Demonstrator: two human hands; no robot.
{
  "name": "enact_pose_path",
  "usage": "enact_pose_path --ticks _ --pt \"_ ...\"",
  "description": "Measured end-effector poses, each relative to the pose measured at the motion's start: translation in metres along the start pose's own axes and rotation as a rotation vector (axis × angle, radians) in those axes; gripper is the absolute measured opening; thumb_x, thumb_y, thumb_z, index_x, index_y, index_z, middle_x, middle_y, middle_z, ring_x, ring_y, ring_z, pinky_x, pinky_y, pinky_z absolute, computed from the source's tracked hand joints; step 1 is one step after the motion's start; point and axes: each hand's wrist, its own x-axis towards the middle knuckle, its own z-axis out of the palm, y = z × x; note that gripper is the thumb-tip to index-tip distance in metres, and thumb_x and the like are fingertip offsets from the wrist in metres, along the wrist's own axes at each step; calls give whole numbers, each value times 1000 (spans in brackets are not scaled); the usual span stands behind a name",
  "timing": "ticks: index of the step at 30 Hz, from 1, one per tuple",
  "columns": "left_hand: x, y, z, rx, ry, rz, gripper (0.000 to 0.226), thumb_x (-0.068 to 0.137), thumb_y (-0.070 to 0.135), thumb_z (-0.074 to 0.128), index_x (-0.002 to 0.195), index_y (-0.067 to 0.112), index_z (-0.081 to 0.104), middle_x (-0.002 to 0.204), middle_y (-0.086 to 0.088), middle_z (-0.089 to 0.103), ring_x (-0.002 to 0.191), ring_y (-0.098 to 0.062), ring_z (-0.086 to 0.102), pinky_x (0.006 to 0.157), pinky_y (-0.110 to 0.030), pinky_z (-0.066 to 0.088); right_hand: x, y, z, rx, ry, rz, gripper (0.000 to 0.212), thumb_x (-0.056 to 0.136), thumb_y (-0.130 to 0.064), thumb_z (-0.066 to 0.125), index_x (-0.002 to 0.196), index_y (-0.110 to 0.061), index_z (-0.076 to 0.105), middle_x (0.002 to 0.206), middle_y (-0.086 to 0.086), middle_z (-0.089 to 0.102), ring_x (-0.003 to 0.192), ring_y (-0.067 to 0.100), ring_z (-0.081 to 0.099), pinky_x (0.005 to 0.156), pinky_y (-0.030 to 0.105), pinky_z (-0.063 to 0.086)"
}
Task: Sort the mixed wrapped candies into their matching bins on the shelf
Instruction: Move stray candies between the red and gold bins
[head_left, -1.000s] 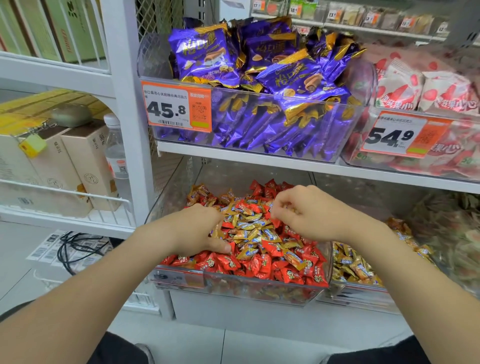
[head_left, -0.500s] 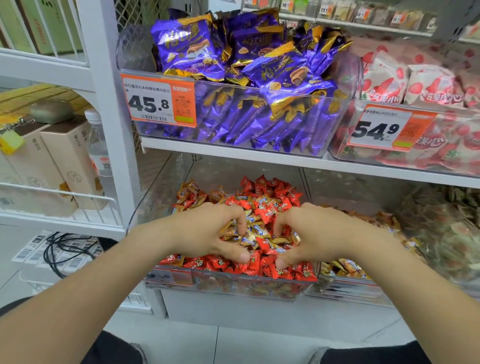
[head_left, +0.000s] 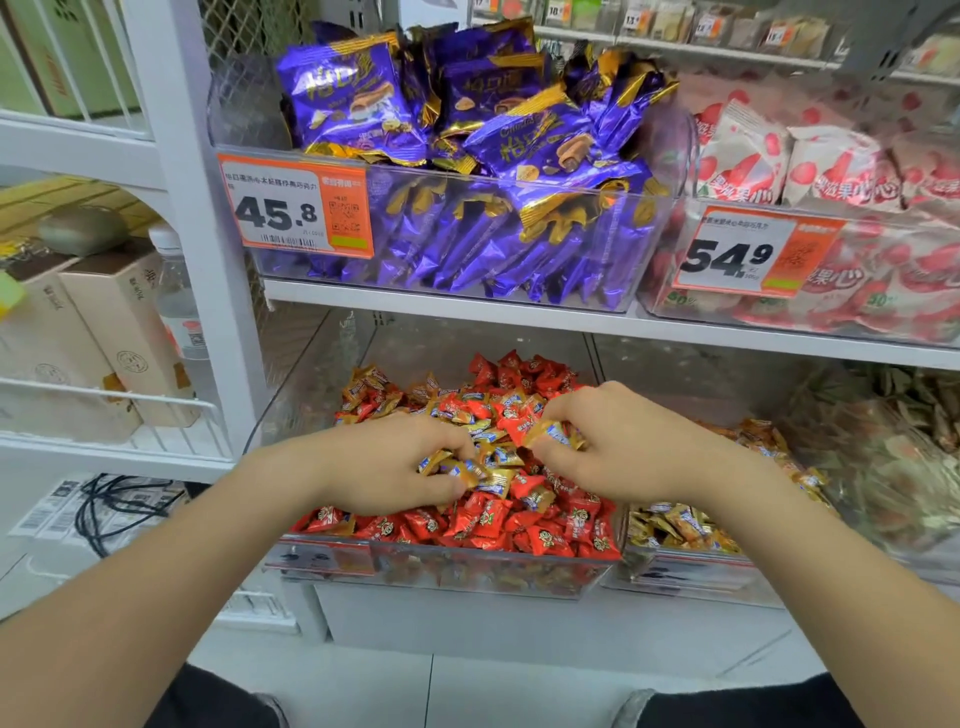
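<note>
A clear bin (head_left: 447, 569) on the lower shelf holds a heap of red wrapped candies (head_left: 498, 525) with gold wrapped candies (head_left: 374, 392) mixed in. My left hand (head_left: 387, 465) rests on the heap, fingers curled around several gold candies (head_left: 467, 467). My right hand (head_left: 618, 447) is beside it, pinching a gold candy (head_left: 553, 434) between thumb and fingers. Right of this bin, a second clear bin (head_left: 685, 571) holds only gold candies (head_left: 675, 527).
The upper shelf carries a bin of purple packets (head_left: 467, 208) tagged 45.8 and a bin of pink-white packets (head_left: 810, 208) tagged 54.9. A white upright post (head_left: 208, 260) stands left. Beige boxes (head_left: 104, 332) and a bottle fill the left rack. Greenish candies (head_left: 909, 457) lie far right.
Both hands have pulled slightly apart and lifted on the heap, gathering gold candies. The camera has moved closer and lower toward the bin.
</note>
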Motion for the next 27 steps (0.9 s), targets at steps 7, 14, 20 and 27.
enact_pose_path --ticks 7,14,20,27 --pt "5 10 0 -130 154 -24 20 108 38 36 93 27 43 72 -11 54 62 -19 47 69 -42 42 9 -6 5 109 152 33 44 94 -47 41 68 -12 43 55 7 44 55 22 44 59 46 43" --pt "11 9 0 -141 338 -39 42 105 60 38 74 34 48 58 -1 48 53 -13 45 61 -40 42 22 -17 11 143 252 19 61 106 -50 50 62 -8 41 50 9 36 49 20 37 57 44 35" --pt "12 -2 3 -187 347 -119 23 106 42 46 88 28 41 55 -3 50 49 -20 39 52 -39 34 37 -4 25 104 165 10 22 104 -31 54 95 -24 72 60 -3 65 66 7 50 83 38 52" --pt "8 -5 0 -146 382 -154 16 100 27 48 97 34 61 53 -1 56 46 -15 47 53 -36 44 43 -15 27 55 39 -64 32 107 -31 55 137 -33 67 121 4 68 120 30 62 102 46 50"
